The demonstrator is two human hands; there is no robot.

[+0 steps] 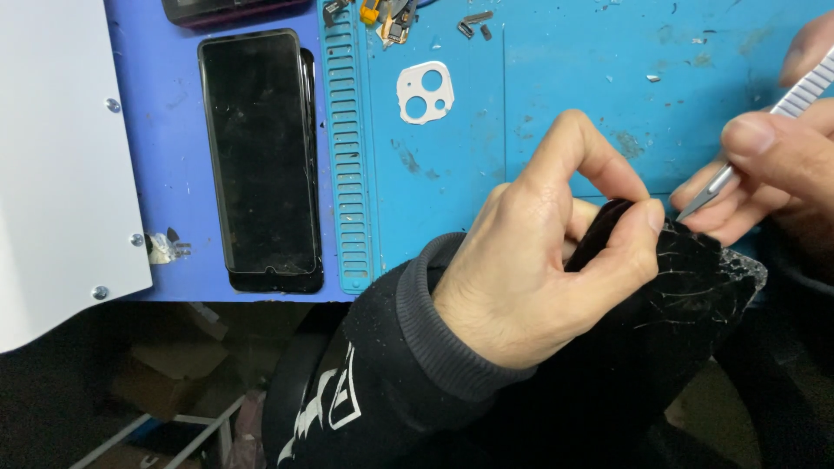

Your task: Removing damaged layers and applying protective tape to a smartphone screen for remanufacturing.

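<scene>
Cracked black glass panel [695,287] half hidden under left hand [539,260].

Your left hand [539,260] comes in from the bottom of the view, the back of it turned up to the camera. The wrist is covered by a dark sleeve with a grey ribbed cuff. Its fingers are curled, and the thumb and the index finger are pinched together at their tips. Your right hand [773,165] enters from the right edge. Its thumb and fingers are pressed together in a fine grip, pointing towards the left hand, very near it.
</scene>
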